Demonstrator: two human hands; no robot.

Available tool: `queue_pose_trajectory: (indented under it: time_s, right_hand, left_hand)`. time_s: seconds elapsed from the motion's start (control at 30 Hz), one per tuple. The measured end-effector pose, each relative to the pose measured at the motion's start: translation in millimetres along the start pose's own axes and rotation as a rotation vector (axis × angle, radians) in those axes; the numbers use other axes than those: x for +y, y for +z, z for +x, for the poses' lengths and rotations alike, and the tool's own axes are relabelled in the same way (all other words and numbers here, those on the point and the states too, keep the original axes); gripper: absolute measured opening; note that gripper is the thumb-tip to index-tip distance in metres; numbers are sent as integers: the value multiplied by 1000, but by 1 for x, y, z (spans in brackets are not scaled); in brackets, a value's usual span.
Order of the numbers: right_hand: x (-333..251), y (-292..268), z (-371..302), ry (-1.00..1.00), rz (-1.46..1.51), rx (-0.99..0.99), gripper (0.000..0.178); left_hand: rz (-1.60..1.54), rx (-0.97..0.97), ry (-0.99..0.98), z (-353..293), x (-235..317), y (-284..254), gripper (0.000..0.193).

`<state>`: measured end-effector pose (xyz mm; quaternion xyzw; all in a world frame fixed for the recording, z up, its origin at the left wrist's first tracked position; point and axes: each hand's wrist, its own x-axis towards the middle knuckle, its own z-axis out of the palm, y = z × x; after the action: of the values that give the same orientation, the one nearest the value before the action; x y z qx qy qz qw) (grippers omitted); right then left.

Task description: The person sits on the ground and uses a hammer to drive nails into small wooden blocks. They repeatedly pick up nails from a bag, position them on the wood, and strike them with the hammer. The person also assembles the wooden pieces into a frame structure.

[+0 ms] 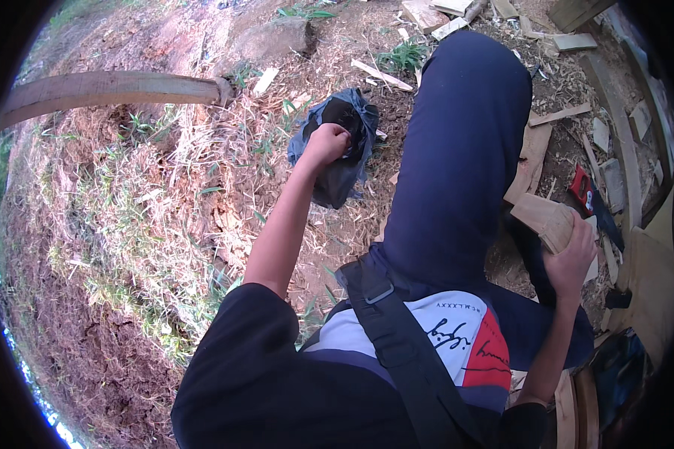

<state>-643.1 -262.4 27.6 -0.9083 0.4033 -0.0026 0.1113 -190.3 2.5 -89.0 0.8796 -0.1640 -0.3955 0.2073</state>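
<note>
My left hand point(328, 144) reaches out over the mouth of a crumpled dark plastic bag point(333, 187) lying on the ground. Its fingers are curled closed, and what they hold, if anything, is too small or hidden to make out. Beside my bent leg, my right hand point(571, 254) grips a pale wooden block point(544, 218) from its right end. The block is held tilted, with its left end free.
A handsaw point(583, 188) with a red handle lies just beyond the block, among wood offcuts point(600, 135). A wooden beam point(120, 88) extends in from the far left, near a rock point(281, 37). Planks point(651, 280) stand close at the right.
</note>
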Motion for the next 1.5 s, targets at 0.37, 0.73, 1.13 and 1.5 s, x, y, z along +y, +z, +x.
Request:
queue_pose_trajectory:
  time_s: [0.37,0.73,1.13,1.5]
  right_hand:
    - [-3,31,21,27,-59,-123,72]
    - [1,35,35,4,-40,-213,75]
    - [1,38,40,-12,-49,-231,74]
    - [-5,38,35,11,-72,-207,73]
  left_hand:
    - [394,131,125,88,-45,-1,28]
    - [713,-127,322,-3,-33,42,35]
    - [352,101,40,68,-81,25,31]
    - [435,14,18,65,-88,40,26]
